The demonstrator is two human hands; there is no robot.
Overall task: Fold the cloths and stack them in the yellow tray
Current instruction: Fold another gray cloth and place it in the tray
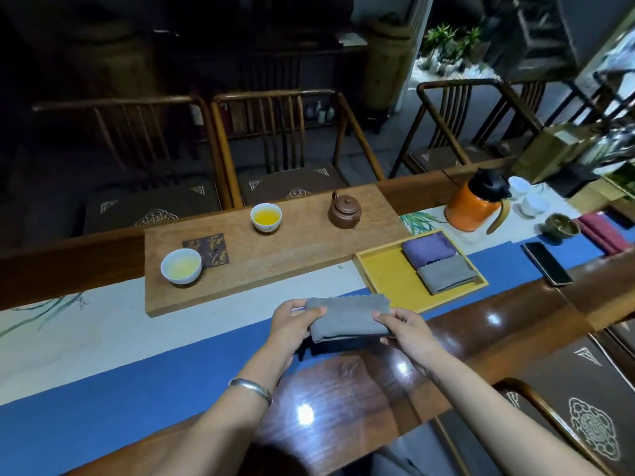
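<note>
Grey microfibre, folded into a thick oblong, is held between both hands just above the blue runner (144, 372), near the front edge of the wooden board (275, 266) and off the near-left corner of the yellow tray (388, 280). This grey cloth (347, 317) looks folded at least once: a scalloped hem shows along its far edge and a doubled fold along its near edge.

The left hand (292, 324) grips the cloth's left end, thumb on top and fingers curled beneath. The right hand (402, 326) pinches the right end, thumb over the upper face and fingers under it. Neither hand holds anything else.

Inside the tray, 2 cloths already lie folded along its right side: a purple cloth (427, 249) toward the far corner and a second grey one (446, 273) toward the near-right corner, its far hem touching or slightly overlapping the purple one. They sit side by side, not one on top of the other, and the tray's left half is bare yellow.

By my reading the job is well along: 2 cloths placed, a 3rd folded or nearly so and not yet in the tray. A folded reddish cloth (601, 231) lies near the table's far-right end, beyond the phone (546, 262); whether it belongs to the task I cannot tell.
</note>
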